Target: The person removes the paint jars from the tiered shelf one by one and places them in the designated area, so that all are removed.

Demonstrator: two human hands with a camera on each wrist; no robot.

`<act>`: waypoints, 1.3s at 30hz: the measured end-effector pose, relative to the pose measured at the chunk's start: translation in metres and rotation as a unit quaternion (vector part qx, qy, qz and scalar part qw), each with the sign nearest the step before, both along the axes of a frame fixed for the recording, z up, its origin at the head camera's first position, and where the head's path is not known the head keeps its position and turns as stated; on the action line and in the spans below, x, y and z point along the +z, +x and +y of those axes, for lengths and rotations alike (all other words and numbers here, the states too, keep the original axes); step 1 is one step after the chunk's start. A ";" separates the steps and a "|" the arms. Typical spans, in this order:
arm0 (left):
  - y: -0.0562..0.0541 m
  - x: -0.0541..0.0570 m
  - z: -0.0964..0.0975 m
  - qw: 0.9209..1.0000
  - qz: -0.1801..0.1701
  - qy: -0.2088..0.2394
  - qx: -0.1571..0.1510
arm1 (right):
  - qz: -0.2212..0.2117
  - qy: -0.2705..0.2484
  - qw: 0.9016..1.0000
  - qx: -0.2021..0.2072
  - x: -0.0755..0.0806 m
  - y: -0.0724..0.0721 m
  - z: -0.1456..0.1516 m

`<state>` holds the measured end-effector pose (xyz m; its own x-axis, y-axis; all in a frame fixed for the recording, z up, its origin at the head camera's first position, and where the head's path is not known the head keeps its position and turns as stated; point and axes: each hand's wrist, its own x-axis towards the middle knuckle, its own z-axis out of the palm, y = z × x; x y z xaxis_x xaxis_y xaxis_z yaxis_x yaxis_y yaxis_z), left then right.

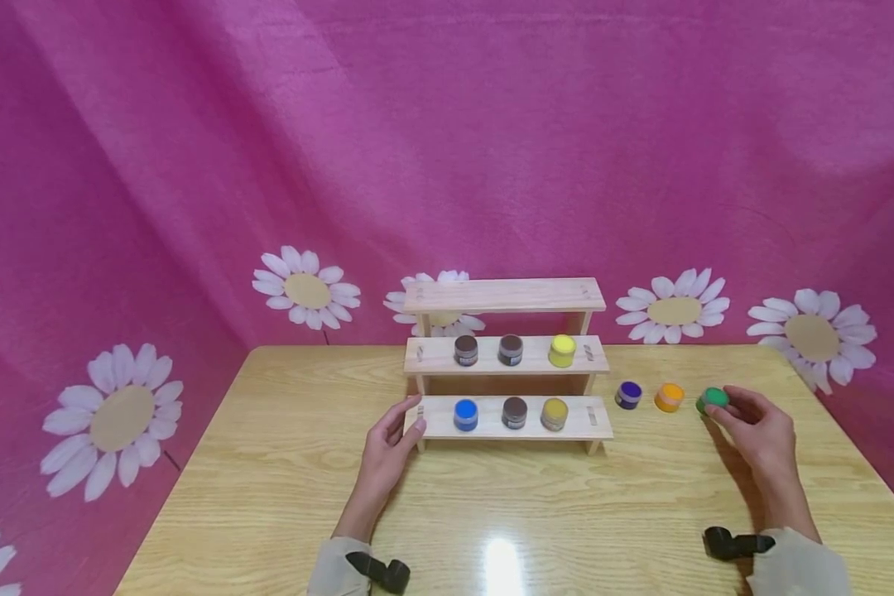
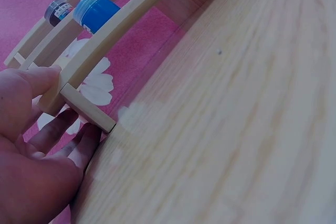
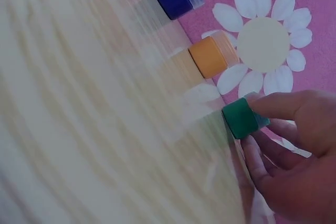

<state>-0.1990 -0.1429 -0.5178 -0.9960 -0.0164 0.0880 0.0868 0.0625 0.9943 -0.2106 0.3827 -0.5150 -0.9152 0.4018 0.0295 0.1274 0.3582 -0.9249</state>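
In the head view, a three-tier wooden rack (image 1: 504,294) stands near the far edge of the tabletop (image 1: 283,497), about midway along it, before a magenta cloth (image 1: 447,149) printed with white flowers. The left hand (image 1: 387,447) grips the left end of its lowest shelf. That shelf bears, from left to right, a blue jar (image 1: 465,415), a brown jar (image 1: 515,412) and a mustard jar (image 1: 555,414); on the middle shelf stand two dark jars (image 1: 465,350) and, near the right end, a bright yellow jar (image 1: 562,351). Toward the tabletop's far right corner, the right hand (image 1: 766,434) pinches a green jar (image 1: 713,399) between thumb and fingers. Between it and the rack are a purple jar (image 1: 629,395) and an orange jar (image 1: 670,397), spaced apart in a row. The left wrist view shows the thumb pressed on the shelf's end and the other fingers bent below it, beside a short wooden leg (image 2: 88,109). In the right wrist view, the thumb lies against the green jar's clear lid (image 3: 261,121), with fingers clamped on the opposite side; the orange jar is next along, then the purple one.
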 end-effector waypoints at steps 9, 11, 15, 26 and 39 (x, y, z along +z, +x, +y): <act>0.000 0.001 -0.001 1.000 0.001 0.003 0.003 | 0.050 -0.075 0.996 0.002 0.023 0.005 -0.002; 0.000 0.002 -0.002 1.000 0.002 0.004 0.004 | 0.075 -0.082 0.994 0.008 0.031 0.007 -0.003; 0.000 0.003 -0.002 1.000 -0.004 0.010 0.002 | 0.102 -0.049 0.994 0.011 0.044 0.011 -0.011; -0.002 0.003 0.000 1.000 -0.005 0.009 0.000 | 0.170 -0.053 0.981 0.073 0.071 0.014 -0.046; 0.001 0.001 0.001 1.000 0.003 0.006 0.003 | 0.181 0.049 0.974 0.128 0.084 0.012 -0.093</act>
<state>-0.1983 -0.1415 -0.5165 -0.9954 -0.0232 0.0928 0.0915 0.0514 0.9945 -0.1986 0.2893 -0.4308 -0.9077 0.1420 0.3948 -0.3047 0.4237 -0.8530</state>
